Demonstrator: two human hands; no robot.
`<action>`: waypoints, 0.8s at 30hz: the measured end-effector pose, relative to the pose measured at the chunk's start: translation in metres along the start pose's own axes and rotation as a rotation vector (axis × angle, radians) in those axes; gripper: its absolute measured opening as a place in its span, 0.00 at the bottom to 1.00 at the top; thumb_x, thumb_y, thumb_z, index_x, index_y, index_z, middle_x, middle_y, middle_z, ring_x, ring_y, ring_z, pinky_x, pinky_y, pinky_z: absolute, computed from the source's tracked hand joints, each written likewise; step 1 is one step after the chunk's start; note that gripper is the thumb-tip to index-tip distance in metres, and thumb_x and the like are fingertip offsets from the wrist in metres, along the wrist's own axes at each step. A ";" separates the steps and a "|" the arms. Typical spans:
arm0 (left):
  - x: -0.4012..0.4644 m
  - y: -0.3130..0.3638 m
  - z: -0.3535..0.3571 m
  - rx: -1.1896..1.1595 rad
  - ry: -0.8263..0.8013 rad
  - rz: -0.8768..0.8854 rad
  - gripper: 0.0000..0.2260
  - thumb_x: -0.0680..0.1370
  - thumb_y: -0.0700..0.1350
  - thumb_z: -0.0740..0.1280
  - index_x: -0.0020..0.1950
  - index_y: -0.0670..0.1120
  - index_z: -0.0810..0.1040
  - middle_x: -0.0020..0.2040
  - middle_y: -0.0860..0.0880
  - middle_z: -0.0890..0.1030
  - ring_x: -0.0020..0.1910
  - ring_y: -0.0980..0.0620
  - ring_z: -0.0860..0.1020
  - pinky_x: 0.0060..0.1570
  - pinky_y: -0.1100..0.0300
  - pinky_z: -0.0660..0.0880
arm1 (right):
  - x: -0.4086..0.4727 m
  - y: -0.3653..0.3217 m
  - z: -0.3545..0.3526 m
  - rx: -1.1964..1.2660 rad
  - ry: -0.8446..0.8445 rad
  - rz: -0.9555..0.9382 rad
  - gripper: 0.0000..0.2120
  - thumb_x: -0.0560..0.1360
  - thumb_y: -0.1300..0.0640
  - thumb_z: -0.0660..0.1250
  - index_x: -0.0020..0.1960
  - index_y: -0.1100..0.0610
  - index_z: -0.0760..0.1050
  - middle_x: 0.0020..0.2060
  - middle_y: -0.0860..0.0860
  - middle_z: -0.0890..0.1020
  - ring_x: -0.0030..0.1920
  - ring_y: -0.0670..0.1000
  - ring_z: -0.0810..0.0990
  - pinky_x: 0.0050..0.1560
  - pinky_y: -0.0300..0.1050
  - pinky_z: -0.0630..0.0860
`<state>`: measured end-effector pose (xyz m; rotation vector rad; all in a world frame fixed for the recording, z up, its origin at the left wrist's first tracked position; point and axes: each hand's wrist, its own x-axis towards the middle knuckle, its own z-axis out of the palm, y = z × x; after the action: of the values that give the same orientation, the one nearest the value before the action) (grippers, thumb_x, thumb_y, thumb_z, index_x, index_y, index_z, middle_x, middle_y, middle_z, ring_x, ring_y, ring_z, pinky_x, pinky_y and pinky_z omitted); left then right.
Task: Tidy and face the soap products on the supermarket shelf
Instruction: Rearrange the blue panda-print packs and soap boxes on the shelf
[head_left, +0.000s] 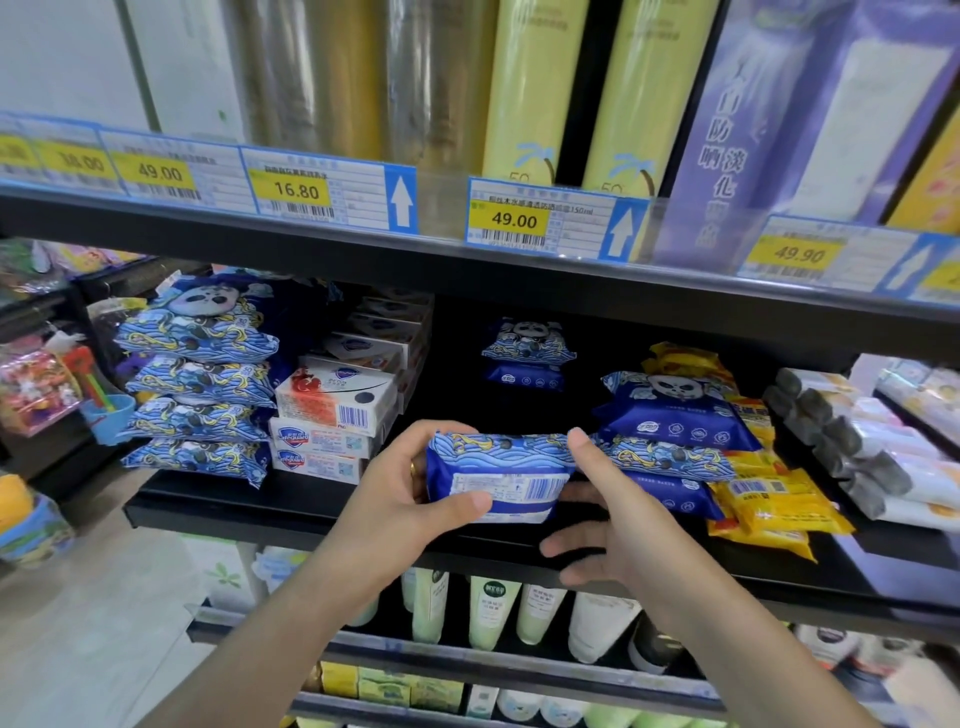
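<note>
A blue wave-patterned soap pack (501, 475) with its barcode label facing me is held in front of the middle shelf (291, 512). My left hand (415, 499) grips its left end, thumb across the front. My right hand (597, 519) holds its right end, fingers under and behind it. White boxed soaps (332, 415) are stacked to the left, beside a pile of matching blue packs (200, 384). More blue packs (675, 415) lie to the right, and two (527, 353) sit deep at the back.
Yellow packs (769, 499) spill at the right beside grey-capped white rolls (852, 441). The upper shelf carries price tags (514, 221), yellow cans (535, 88) and a purple box (769, 119). Tubes and bottles (493, 608) fill the lower shelf. A toy rack (47, 384) stands at the left.
</note>
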<state>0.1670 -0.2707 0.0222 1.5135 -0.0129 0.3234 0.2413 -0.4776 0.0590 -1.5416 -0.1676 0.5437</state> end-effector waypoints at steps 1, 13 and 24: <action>0.000 0.000 0.001 0.017 -0.015 0.013 0.22 0.73 0.38 0.79 0.61 0.58 0.81 0.60 0.48 0.86 0.59 0.50 0.85 0.56 0.63 0.80 | 0.001 0.000 0.000 0.053 -0.030 0.021 0.28 0.61 0.24 0.71 0.52 0.42 0.86 0.52 0.47 0.87 0.46 0.59 0.88 0.44 0.54 0.84; -0.004 0.002 0.003 0.143 -0.029 0.079 0.24 0.73 0.33 0.79 0.60 0.58 0.82 0.58 0.50 0.86 0.58 0.54 0.84 0.56 0.65 0.78 | 0.009 0.001 0.003 0.168 -0.141 0.104 0.24 0.72 0.40 0.76 0.59 0.57 0.83 0.53 0.61 0.87 0.42 0.58 0.87 0.44 0.48 0.85; -0.017 -0.008 0.000 0.189 0.126 -0.089 0.40 0.74 0.23 0.64 0.69 0.66 0.75 0.70 0.64 0.76 0.72 0.69 0.70 0.71 0.63 0.68 | 0.006 0.006 0.006 0.167 0.006 -0.051 0.08 0.79 0.61 0.68 0.53 0.56 0.86 0.55 0.56 0.86 0.55 0.58 0.87 0.48 0.54 0.85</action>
<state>0.1526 -0.2745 0.0110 1.6720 0.1894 0.3558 0.2430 -0.4702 0.0516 -1.3727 -0.1523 0.5005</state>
